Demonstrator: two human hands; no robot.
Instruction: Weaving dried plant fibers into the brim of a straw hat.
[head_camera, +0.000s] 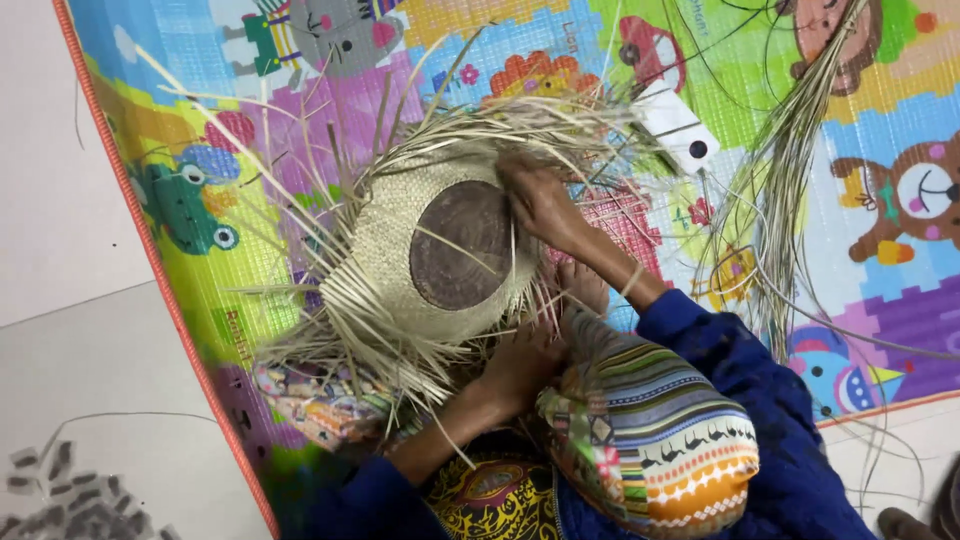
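A half-woven straw hat (400, 250) lies over a round dark wooden mould (462, 245), with loose strand ends sticking out all around. My right hand (540, 200) reaches in from the right and pinches strands at the hat's far edge. On the near edge my left hand (520, 362) grips the weave and the strands hanging from it. Both arms wear blue sleeves. My bare foot (583, 285) rests against the hat between the two hands, and my knee (640, 430), covered in striped patterned cloth, is just below.
Everything sits on a colourful cartoon play mat (200, 150) with an orange border. A bundle of long loose straw strands (790, 170) lies to the right, a white card-like object (680, 130) beside it. Small dark scraps (60, 490) lie on the grey floor at bottom left.
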